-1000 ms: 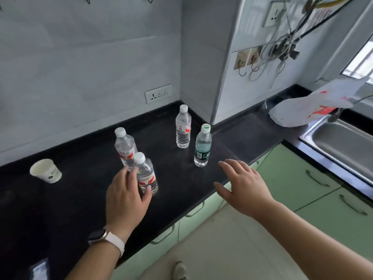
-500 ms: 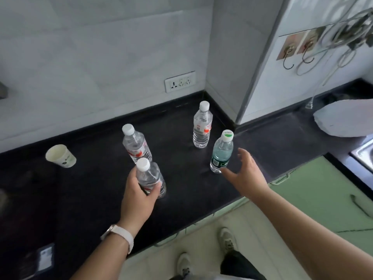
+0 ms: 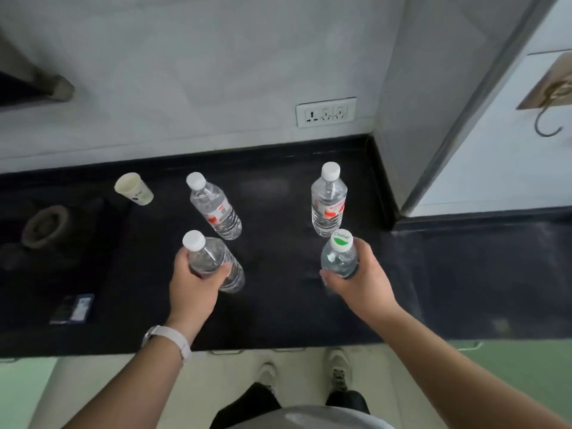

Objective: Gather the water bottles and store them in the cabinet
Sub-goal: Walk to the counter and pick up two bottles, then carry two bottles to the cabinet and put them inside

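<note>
A long black counter [image 3: 278,317] ran beneath a pale wall, seen from above by the person standing at it. Pale green cabinet fronts [image 3: 526,376] showed along its near edge; no open door was visible. Four clear water bottles stood on the counter. At the back were two untouched ones with red labels: the left rear bottle [image 3: 215,207] and the right rear bottle [image 3: 328,201]. Nearer, the left hand [image 3: 195,286] was wrapped around the white-capped bottle [image 3: 213,263], and the right hand [image 3: 360,278] was closed around the green-capped bottle [image 3: 339,258]. A paper cup [image 3: 133,188] stood at the far left. The task looked barely begun: two bottles gripped, none stored, two left to collect.
</note>
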The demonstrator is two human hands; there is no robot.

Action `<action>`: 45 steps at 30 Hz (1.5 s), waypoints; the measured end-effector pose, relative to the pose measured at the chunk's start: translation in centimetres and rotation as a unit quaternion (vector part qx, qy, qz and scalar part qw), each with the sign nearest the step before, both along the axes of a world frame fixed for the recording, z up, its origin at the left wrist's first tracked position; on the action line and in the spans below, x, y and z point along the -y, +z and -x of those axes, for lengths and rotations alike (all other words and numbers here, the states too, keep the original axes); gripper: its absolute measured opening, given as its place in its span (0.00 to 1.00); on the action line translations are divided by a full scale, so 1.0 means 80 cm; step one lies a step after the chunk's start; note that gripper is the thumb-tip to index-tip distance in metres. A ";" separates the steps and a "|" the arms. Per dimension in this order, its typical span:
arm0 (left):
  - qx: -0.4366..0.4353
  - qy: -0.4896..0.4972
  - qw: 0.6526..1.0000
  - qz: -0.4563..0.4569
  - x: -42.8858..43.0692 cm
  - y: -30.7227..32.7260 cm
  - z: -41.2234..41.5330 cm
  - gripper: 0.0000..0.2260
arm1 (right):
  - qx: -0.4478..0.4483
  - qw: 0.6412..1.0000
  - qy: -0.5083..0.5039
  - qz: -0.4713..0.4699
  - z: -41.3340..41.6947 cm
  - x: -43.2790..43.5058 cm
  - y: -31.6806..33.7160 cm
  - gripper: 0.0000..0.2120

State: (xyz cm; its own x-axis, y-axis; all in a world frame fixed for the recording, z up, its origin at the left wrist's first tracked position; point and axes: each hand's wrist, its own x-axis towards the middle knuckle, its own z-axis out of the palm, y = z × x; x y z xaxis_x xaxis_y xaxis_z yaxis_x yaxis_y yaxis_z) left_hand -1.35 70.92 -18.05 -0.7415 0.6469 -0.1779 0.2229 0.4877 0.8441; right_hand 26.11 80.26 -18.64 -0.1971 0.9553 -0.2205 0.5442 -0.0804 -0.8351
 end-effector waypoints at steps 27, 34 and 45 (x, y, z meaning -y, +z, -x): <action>-0.010 0.259 0.960 -0.102 0.322 0.074 0.022 0.26 | -0.043 0.941 0.335 0.017 0.200 0.174 0.075 0.27; 0.015 0.336 0.934 -0.122 0.515 0.064 0.073 0.31 | -0.045 0.916 0.397 0.026 0.294 0.340 0.084 0.26; -0.002 0.481 0.864 -0.145 0.773 0.061 0.105 0.28 | -0.064 0.849 0.525 0.004 0.433 0.577 0.103 0.26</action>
